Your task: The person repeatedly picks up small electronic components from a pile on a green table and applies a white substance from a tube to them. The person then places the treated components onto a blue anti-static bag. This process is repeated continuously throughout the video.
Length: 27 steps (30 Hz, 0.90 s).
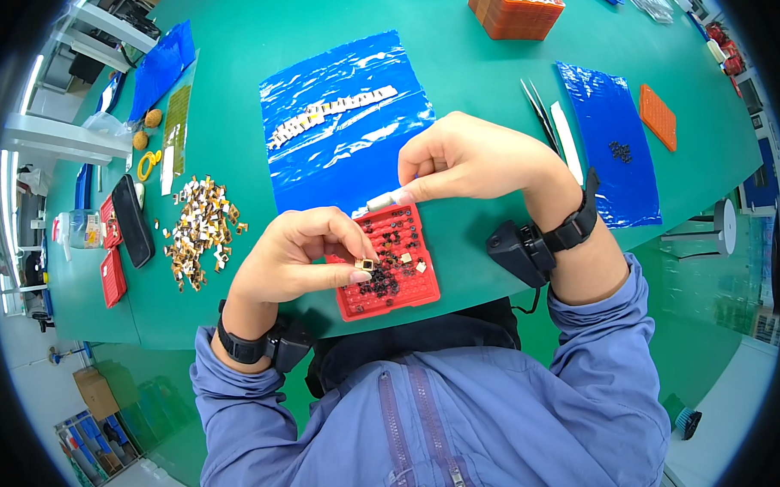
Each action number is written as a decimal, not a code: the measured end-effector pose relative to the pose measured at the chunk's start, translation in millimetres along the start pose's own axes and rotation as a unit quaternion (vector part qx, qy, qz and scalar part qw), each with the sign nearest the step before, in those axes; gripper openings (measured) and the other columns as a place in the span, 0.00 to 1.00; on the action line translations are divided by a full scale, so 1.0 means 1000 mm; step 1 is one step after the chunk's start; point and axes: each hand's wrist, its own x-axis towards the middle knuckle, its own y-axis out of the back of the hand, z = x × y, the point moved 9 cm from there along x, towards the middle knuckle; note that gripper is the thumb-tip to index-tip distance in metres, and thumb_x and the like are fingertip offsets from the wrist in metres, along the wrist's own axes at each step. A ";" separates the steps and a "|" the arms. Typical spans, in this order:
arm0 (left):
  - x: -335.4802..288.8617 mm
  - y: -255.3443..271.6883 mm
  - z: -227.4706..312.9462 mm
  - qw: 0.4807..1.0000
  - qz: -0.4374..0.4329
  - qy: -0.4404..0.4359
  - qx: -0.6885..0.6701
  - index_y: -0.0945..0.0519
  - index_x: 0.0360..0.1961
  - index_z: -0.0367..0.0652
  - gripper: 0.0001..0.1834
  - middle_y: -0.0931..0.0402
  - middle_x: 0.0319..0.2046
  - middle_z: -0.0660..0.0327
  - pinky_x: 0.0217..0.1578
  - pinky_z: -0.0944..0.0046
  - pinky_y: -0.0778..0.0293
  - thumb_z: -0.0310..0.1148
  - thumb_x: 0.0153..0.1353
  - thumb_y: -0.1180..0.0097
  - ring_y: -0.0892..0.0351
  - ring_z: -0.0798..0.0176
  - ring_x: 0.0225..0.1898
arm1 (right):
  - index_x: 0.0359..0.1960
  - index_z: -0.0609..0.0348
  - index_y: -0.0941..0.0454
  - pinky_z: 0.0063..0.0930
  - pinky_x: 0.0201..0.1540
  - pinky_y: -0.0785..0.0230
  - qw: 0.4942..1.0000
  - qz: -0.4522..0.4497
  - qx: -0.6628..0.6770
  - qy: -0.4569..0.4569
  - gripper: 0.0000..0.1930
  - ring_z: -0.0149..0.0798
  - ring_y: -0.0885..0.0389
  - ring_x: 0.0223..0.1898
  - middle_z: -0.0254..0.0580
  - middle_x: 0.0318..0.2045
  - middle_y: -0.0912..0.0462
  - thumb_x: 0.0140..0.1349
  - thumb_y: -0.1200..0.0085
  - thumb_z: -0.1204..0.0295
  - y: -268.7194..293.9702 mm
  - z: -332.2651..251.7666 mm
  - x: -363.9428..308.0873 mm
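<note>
Between the thumb and fingers of my left hand a small square gold-coloured part with a dark centre is pinched. This hand hovers over the left side of a red tray. Small black pieces and a few pale square ones lie in the tray. My right hand is closed above the tray's far edge. At its thumb tip shows a short white cylindrical piece; its curled fingers are partly hidden.
A blue sheet bears a row of small pale parts. Left lies a heap of gold-and-white parts. Tweezers and another blue sheet with black pieces lie right. An orange stack stands at the back.
</note>
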 end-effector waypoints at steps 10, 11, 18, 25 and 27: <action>0.001 0.006 -0.004 1.000 0.017 0.017 0.016 0.24 0.29 0.36 0.08 0.25 0.30 0.61 0.34 0.73 0.29 0.18 0.48 0.39 0.26 0.72 0.33 | 0.24 0.61 0.24 0.21 0.18 0.46 1.000 0.023 0.021 0.001 0.15 0.24 0.37 0.16 0.31 0.12 0.32 0.53 0.40 0.60 0.005 -0.004 -0.001; 0.001 0.006 -0.004 1.000 0.017 0.017 0.015 0.24 0.28 0.36 0.07 0.25 0.30 0.61 0.34 0.73 0.29 0.18 0.48 0.39 0.26 0.72 0.33 | 0.26 0.61 0.24 0.20 0.19 0.46 1.000 0.015 0.014 -0.005 0.14 0.23 0.37 0.17 0.30 0.13 0.32 0.53 0.40 0.61 0.005 -0.006 -0.002; 0.000 0.007 -0.004 1.000 0.023 0.013 0.008 0.24 0.28 0.36 0.06 0.24 0.30 0.61 0.33 0.73 0.29 0.18 0.49 0.40 0.26 0.72 0.33 | 0.30 0.61 0.23 0.18 0.20 0.46 0.998 0.040 -0.002 0.038 0.13 0.22 0.39 0.18 0.27 0.15 0.33 0.53 0.40 0.63 0.009 -0.012 -0.003; 0.002 0.018 0.001 0.998 0.069 -0.009 0.011 0.26 0.30 0.35 0.04 0.24 0.29 0.60 0.32 0.73 0.28 0.19 0.55 0.44 0.25 0.72 0.31 | 0.31 0.61 0.23 0.17 0.19 0.46 0.990 0.122 0.058 0.038 0.10 0.20 0.39 0.17 0.27 0.15 0.32 0.61 0.48 0.66 0.024 -0.011 -0.003; 0.002 0.023 0.001 0.996 0.077 -0.016 0.027 0.27 0.30 0.36 0.04 0.24 0.28 0.61 0.32 0.73 0.28 0.20 0.55 0.45 0.25 0.72 0.30 | 0.30 0.61 0.24 0.17 0.18 0.46 0.985 0.143 0.097 0.018 0.11 0.20 0.38 0.16 0.27 0.15 0.31 0.62 0.50 0.65 0.028 -0.008 -0.002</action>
